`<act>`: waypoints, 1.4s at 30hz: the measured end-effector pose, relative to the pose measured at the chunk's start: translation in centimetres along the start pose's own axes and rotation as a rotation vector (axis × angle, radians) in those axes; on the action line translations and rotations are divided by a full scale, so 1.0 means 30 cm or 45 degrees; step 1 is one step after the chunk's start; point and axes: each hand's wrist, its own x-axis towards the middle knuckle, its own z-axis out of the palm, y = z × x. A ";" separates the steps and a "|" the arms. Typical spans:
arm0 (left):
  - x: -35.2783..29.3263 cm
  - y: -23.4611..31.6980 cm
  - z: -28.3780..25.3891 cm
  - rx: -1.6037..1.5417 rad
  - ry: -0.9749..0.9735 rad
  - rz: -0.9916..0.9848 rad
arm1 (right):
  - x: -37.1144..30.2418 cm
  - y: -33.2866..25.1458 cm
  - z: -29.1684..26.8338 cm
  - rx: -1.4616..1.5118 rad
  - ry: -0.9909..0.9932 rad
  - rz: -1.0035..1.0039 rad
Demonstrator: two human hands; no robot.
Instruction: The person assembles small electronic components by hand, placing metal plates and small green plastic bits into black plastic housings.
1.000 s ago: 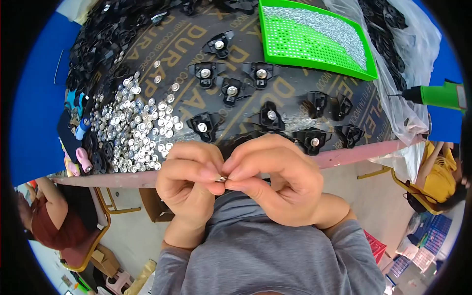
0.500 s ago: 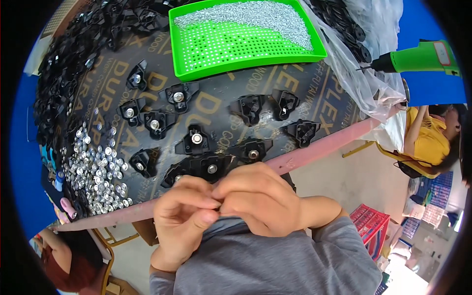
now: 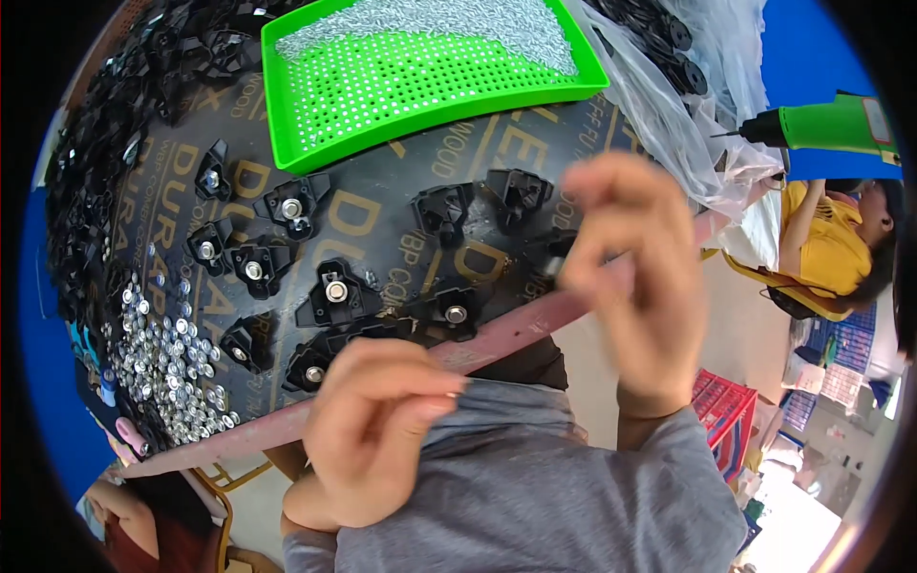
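My left hand (image 3: 368, 435) is over my lap at the table's front edge, thumb and forefinger pinched on a tiny pale thing too small to make out. My right hand (image 3: 645, 277) is up at the right, smeared by motion. Beside its fingers lies a black plastic bracket (image 3: 541, 246), partly hidden, with a blurred silvery spot. Two more black brackets (image 3: 444, 212) (image 3: 519, 195) behind it show no silver disc. Further left stand several black brackets (image 3: 330, 304) that each carry a round silver metal piece (image 3: 335, 291).
A green perforated tray (image 3: 287, 143) with many small silver pins or screws (image 3: 420, 27) stands at the back. Loose silver round pieces (image 3: 172, 368) and a heap of black parts (image 3: 86, 181) lie left. A green power screwdriver (image 3: 826, 126) hangs right, beyond clear plastic bags (image 3: 688, 134).
My hands have parted. The right hand has moved up and right over the table toward the right bracket; the left stays pinched near the edge. The view has shifted slightly.
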 end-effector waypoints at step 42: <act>0.068 -0.170 0.235 0.815 -0.262 0.557 | -0.075 0.104 -0.047 -0.192 -0.136 0.217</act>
